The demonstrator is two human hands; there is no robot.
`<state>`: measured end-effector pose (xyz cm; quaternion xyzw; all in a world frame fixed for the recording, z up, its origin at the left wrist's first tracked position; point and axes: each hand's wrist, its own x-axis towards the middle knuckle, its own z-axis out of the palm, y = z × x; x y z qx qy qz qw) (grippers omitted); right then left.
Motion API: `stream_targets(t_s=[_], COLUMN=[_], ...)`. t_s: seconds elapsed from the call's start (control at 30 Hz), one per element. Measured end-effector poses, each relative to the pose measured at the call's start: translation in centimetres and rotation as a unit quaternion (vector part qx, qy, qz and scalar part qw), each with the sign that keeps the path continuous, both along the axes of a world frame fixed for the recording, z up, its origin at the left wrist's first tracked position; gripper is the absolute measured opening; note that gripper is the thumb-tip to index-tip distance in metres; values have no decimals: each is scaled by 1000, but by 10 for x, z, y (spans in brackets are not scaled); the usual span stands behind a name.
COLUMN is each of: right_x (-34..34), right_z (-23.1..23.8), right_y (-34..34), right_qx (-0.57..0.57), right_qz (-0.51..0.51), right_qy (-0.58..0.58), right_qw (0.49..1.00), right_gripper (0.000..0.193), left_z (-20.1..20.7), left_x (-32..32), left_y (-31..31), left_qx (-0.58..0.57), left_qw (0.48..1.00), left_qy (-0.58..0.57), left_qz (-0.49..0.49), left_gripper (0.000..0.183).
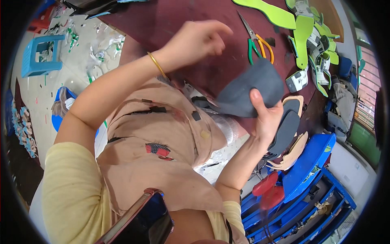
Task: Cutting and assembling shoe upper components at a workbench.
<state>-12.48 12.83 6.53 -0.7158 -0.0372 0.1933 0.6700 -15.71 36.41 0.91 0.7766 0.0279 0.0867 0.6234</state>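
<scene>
My right hand (268, 118) grips a dark grey insole (250, 87) by its near end, thumb pressed on top. The insole is bent and held over the edge of the dark red table (183, 12). My left hand (199, 38), with a gold bangle on the wrist, hovers above the tabletop to the left of the insole. Nothing shows in it; one finger stretches out while the others curl loosely. Just beyond the insole lie scissors (254, 36) with one green and one orange handle, their blades slightly apart.
Lime green sole-shaped pieces (302, 40) are heaped at the table's far right. Dark insoles (286, 128) and tan ones (296, 152) are stacked beside my right forearm. A blue rack (300, 211) stands at lower right, a blue stool (42, 55) at left. Scraps litter the floor.
</scene>
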Motion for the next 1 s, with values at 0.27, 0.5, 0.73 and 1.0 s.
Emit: stream_targets(t_s=[0.27,0.5,0.73,1.0], right_x=[29,194,245,207], right_z=[-9,-45,-63,21], right_y=[37,9,87,113], right_qx=[-65,-204,-173,-143], right_qz=[38,-22,-122,-75], right_qy=[-57,-233,-39,-332], right_qw=[996,951,977,929], right_gripper=[40,35,45,23], left_z=[1,-44,-29,-2], left_x=[-8,9,7,16], left_y=[-12,44,30,20], left_qx=[-285,51,172,240], left_qw=[924,975,956,929], left_qy=[218,6,-103,-172], left_qz=[-133,214,214,223], left_gripper=[23,47,48,50])
